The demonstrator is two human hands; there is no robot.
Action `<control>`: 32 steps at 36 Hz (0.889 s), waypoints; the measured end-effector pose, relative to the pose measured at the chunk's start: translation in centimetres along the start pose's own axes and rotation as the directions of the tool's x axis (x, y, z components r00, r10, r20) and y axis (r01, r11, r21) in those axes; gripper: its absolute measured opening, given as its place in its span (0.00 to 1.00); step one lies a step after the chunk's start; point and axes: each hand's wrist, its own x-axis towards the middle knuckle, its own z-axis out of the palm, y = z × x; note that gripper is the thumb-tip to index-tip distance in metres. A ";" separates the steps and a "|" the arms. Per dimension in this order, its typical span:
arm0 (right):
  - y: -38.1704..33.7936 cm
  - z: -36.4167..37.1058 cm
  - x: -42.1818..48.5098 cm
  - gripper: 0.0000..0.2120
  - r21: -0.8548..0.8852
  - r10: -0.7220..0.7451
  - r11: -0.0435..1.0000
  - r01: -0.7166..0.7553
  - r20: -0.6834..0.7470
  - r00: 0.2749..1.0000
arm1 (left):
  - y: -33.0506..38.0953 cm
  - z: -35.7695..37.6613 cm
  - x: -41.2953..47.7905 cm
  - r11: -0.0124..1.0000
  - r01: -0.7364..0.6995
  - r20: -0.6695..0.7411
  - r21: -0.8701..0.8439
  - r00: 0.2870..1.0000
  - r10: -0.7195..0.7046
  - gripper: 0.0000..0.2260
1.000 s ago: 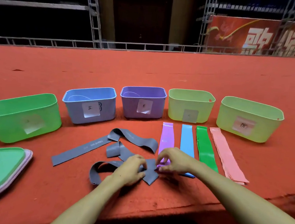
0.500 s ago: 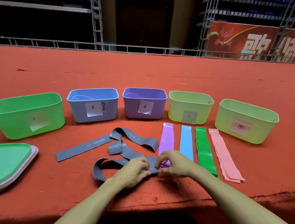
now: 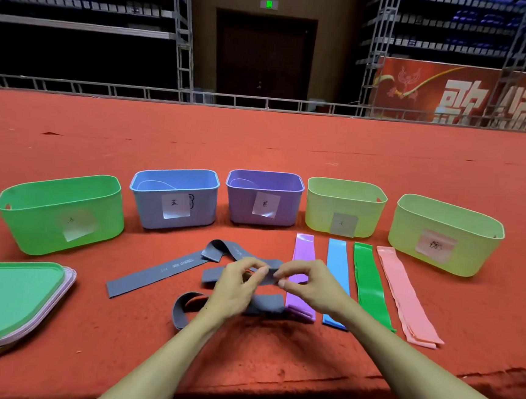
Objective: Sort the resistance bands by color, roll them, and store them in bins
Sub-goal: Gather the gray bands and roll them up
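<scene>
Several grey bands (image 3: 166,269) lie tangled on the red carpet in front of me. My left hand (image 3: 234,289) and my right hand (image 3: 311,286) meet above them, each pinching one grey band (image 3: 269,274) lifted a little off the carpet. To the right lie flat stacks of purple bands (image 3: 304,250), blue bands (image 3: 336,260), green bands (image 3: 367,278) and pink bands (image 3: 403,294). Behind stand a green bin (image 3: 63,213), a blue bin (image 3: 172,197), a purple bin (image 3: 263,199) and two yellow-green bins (image 3: 345,206) (image 3: 446,234), each with a label.
A stack of lids (image 3: 4,301), green on top, lies at the near left. The carpeted stage edge (image 3: 303,381) runs just below my forearms. Metal railing and trusses (image 3: 175,93) stand at the back.
Both hands have risen from the carpet beside the purple stack, lifting a grey band between their fingertips. The view has tilted up a little.
</scene>
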 end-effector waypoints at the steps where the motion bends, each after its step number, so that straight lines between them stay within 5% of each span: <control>1: -0.3 -0.1 0.4 0.11 0.009 -0.014 1.000 0.014 -0.033 0.999 | 0.3 -0.3 0.3 1.000 -0.023 -0.031 0.006 0.999 0.023 0.08; 3: -1.0 -0.5 1.1 0.12 0.035 -0.048 0.998 0.051 -0.101 0.994 | 0.8 -0.9 0.6 0.999 -0.047 -0.058 0.020 0.997 0.048 0.06; 7: -2.8 -1.4 2.4 0.10 0.072 -0.116 0.989 0.131 -0.181 0.977 | 1.0 -1.8 1.2 0.996 -0.075 -0.092 0.048 0.993 0.079 0.18; 11: -4.1 -2.1 3.2 0.10 0.092 -0.155 0.980 0.178 -0.215 0.964 | 1.0 -2.1 1.5 0.987 -0.124 -0.076 0.106 0.988 0.133 0.16; 22: -5.8 -2.6 3.4 0.12 0.308 -0.042 0.940 0.147 -0.321 0.946 | 3.8 -1.3 2.3 0.979 -0.206 -0.037 -0.012 0.978 0.205 0.17; 32: -8.4 -5.5 4.1 0.13 0.296 -0.107 0.930 0.219 -0.353 0.930 | 4.4 -1.1 1.8 0.992 -0.120 0.157 -0.027 0.980 0.123 0.36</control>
